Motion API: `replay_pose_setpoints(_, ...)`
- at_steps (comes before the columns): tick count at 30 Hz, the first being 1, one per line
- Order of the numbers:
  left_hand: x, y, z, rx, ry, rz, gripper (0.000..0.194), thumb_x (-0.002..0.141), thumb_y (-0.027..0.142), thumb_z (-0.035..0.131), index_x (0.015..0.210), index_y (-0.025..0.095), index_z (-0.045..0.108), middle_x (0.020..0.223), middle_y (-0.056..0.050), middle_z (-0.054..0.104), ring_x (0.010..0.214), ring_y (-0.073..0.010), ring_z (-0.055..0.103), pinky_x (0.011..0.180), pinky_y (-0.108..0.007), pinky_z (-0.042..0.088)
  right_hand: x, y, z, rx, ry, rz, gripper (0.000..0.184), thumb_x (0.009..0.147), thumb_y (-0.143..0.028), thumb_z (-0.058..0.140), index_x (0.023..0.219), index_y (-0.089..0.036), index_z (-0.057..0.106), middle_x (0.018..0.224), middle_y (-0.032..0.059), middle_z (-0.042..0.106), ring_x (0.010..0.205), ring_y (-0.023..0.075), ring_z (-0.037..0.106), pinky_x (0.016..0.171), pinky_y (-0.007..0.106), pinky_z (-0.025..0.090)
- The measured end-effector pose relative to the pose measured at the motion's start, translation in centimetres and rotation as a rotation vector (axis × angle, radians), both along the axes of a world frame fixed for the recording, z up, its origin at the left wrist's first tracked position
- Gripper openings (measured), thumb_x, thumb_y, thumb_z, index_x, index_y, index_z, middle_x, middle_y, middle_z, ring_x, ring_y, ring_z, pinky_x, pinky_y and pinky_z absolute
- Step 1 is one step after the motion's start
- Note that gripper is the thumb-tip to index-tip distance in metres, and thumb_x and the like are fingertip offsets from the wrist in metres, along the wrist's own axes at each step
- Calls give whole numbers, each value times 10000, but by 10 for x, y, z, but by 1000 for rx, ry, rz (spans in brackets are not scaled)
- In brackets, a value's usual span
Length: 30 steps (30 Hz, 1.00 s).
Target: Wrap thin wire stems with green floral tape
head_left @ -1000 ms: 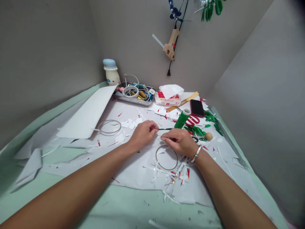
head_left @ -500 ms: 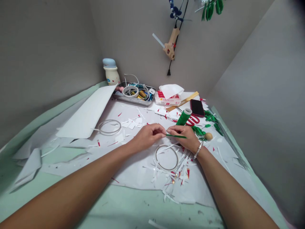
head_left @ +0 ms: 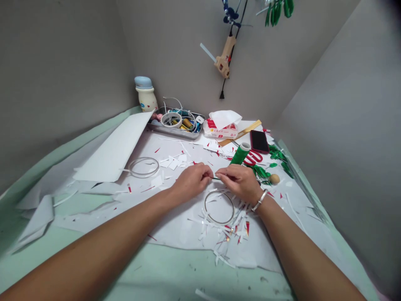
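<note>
My left hand (head_left: 192, 179) and my right hand (head_left: 239, 180) meet over the white paper sheet (head_left: 175, 225), fingers pinched together. Between them runs a thin green strip (head_left: 215, 178), mostly hidden by the fingers. Each hand pinches one end of it. A silver bangle sits on my right wrist. Just below the hands lies a metal ring (head_left: 219, 207) among cut white and red paper scraps. A green tape roll (head_left: 239, 154) stands just behind my right hand.
Red scissors (head_left: 254, 158), a dark phone (head_left: 258, 141), a ruler, a tissue pack (head_left: 220, 130) and a metal tray (head_left: 175, 128) of odds lie at the back. A second ring (head_left: 144, 167) lies left. A glue gun (head_left: 224, 60) hangs on the wall. Green leaf cut-outs (head_left: 277, 156) lie right.
My hands have drawn closer together. The green strip, long and exposed a second ago, is now almost wholly covered by the fingers of both hands.
</note>
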State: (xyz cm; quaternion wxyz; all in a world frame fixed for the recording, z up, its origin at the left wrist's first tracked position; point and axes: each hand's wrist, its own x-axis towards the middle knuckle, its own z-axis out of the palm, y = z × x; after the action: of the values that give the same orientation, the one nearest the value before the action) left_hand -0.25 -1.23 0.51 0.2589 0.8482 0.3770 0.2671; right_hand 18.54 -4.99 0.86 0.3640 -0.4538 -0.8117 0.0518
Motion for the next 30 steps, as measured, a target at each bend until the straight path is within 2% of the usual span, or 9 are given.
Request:
replay_pose_setpoints(3, 1, -4, 4, -56, -5, -112, 117, 765, 134, 522, 799, 173, 628, 769, -8, 596, 686, -123, 525, 659, -255, 392, 7, 5, -4, -85, 155, -46, 187, 844, -283, 567, 823, -192, 729, 781, 28, 717, 685, 138, 622, 664, 244, 455)
replay_pose_setpoints(7, 1, -5, 9, -188, -110, -160, 107, 785, 160, 518, 804, 167, 623, 767, -6, 601, 682, -112, 528, 660, -246, 404, 16, 12, -11, -230, 321, -149, 231, 806, -367, 595, 820, -179, 728, 786, 32, 715, 655, 148, 599, 622, 252, 456)
replay_pose_setpoints(13, 0, -3, 9, -273, -169, -203, 104, 770, 149, 528, 799, 160, 627, 799, -12, 623, 733, -116, 544, 698, -250, 418, 17, 14, -9, -433, 376, -134, 291, 784, -415, 597, 800, -151, 720, 656, 12, 649, 545, 110, 502, 512, 231, 392)
replay_pose_setpoints(16, 0, -4, 10, -320, -208, -203, 92, 771, 166, 541, 801, 156, 628, 770, -6, 614, 710, -107, 536, 687, -243, 417, 17, 14, -8, -471, 384, -116, 289, 785, -410, 601, 789, -145, 715, 649, 6, 640, 536, 101, 491, 505, 225, 381)
replay_pose_setpoints(20, 0, 0, 9, -416, -333, -129, 115, 787, 240, 549, 830, 152, 610, 695, 16, 576, 616, -90, 507, 589, -218, 404, 15, 12, -12, -419, 331, -82, 253, 801, -370, 593, 808, -153, 724, 715, 17, 683, 629, 134, 576, 569, 230, 429)
replay_pose_setpoints(23, -1, 6, 5, -388, -388, -12, 150, 783, 282, 555, 854, 156, 597, 730, 5, 599, 626, -102, 538, 599, -226, 426, 7, 9, -13, -364, 199, -25, 211, 819, -318, 580, 843, -179, 738, 767, 19, 718, 681, 151, 628, 617, 233, 463)
replay_pose_setpoints(27, -3, 11, -1, -198, -254, 173, 124, 776, 252, 540, 826, 168, 616, 756, -14, 631, 669, -130, 561, 639, -253, 435, -4, 1, -9, -244, 28, 105, 169, 835, -254, 574, 855, -209, 736, 838, 27, 735, 739, 141, 652, 685, 229, 474)
replay_pose_setpoints(30, -3, 9, -4, -63, -106, 185, 112, 761, 187, 523, 791, 176, 630, 791, -23, 642, 709, -145, 566, 667, -267, 426, -7, -3, -3, -140, 10, 91, 163, 836, -253, 579, 856, -208, 734, 811, 36, 731, 728, 139, 648, 689, 232, 471)
